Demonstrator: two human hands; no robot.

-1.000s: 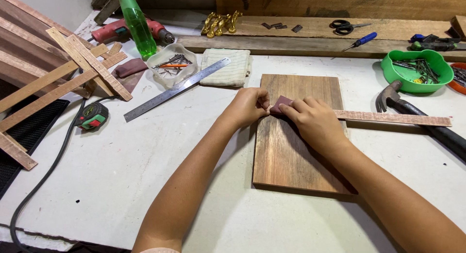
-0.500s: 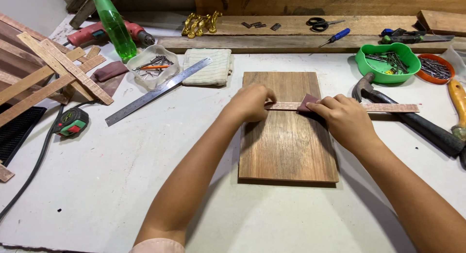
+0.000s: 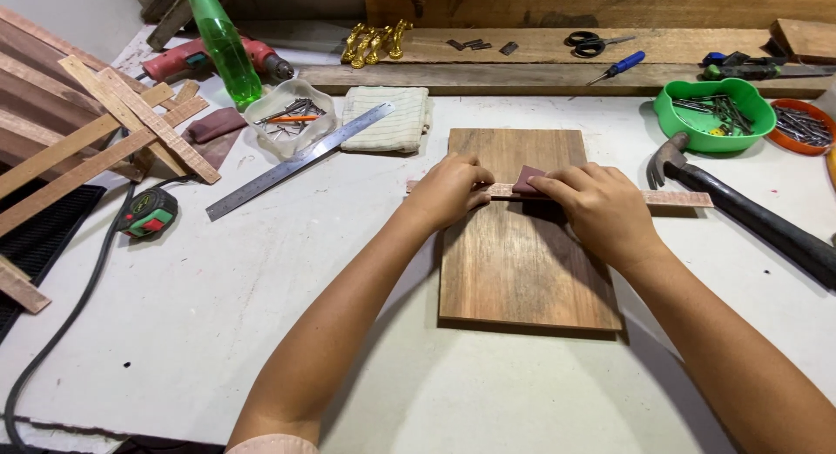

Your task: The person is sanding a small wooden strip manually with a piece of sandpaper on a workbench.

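Since half a second ago, my right hand [image 3: 601,212] has slid the piece of sandpaper [image 3: 528,181] leftward along the thin wooden strip [image 3: 675,198], closer to my left hand [image 3: 451,191]; the board [image 3: 519,245] and the items around it keep their places on the bench.

Nearest to me, both forearms reach forward over the white worktop [image 3: 261,315]. The board lies flat on it, grain running away from me. The strip lies crosswise over the board's far half, its right end overhanging toward the hammer [image 3: 740,215].

My left hand is curled closed, pressing the strip down onto the board near its left end. My right hand is closed, fingers pinching the dark reddish sandpaper, which is folded over the strip just beside the left hand.

Left of the board, a steel ruler [image 3: 300,161] lies diagonally, with a green tape measure [image 3: 148,213] nearer the edge and loose wooden slats [image 3: 113,127] beyond it. Farther back sit a folded cloth [image 3: 387,119], a clear tub of nails [image 3: 287,116], a green plastic bottle [image 3: 222,45] and a red power drill [image 3: 205,58]. On the right stand a green bowl of nails [image 3: 714,113] and an orange dish [image 3: 801,123]. Scissors [image 3: 592,43], a blue screwdriver [image 3: 616,67] and brass fittings [image 3: 374,40] rest on the far plank.
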